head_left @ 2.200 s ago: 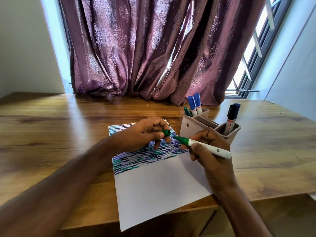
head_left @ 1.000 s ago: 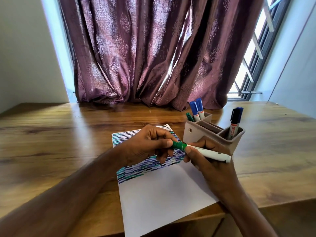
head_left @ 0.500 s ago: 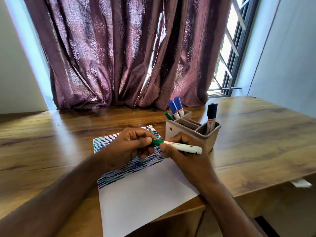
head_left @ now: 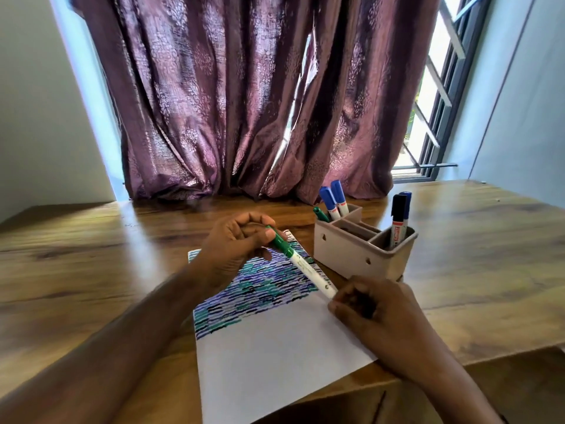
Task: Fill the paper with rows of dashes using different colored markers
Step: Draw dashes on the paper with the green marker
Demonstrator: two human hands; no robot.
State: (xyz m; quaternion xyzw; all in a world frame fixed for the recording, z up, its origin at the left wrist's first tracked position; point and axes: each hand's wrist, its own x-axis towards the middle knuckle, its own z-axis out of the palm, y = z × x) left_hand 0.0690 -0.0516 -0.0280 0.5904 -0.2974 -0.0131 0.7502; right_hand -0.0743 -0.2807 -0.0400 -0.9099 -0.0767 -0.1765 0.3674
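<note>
Two hands over a sheet of paper (head_left: 275,356) on a wooden table (head_left: 91,264). Left hand (head_left: 235,249) pinches the green capped end of a marker (head_left: 301,264), fingers closed on the cap. Marker is white-barrelled, slants down to the right across the paper, lifted above it. Right hand (head_left: 376,316) is curled with fingers together at the marker's lower white end, touching it; cannot tell if it grips the tip or only rests against it. Right hand sits at the paper's right edge.

Paper lies at the near table edge, tilted, its near corner hanging past the edge. Far half is packed with rows of dashes (head_left: 253,292) in blue, teal, purple and black. Near half is blank white.

Beige holder (head_left: 354,255) stands just right of the paper's far corner, three compartments. Far compartment holds two blue-capped markers (head_left: 331,198) upright plus a green pen (head_left: 320,214) leaning left. Near right compartment holds a black-capped marker (head_left: 398,220) and another blue-capped one behind it. Contents of the middle compartment not clear.

Purple curtain (head_left: 244,102) hangs behind the table, window (head_left: 434,96) at the right.
</note>
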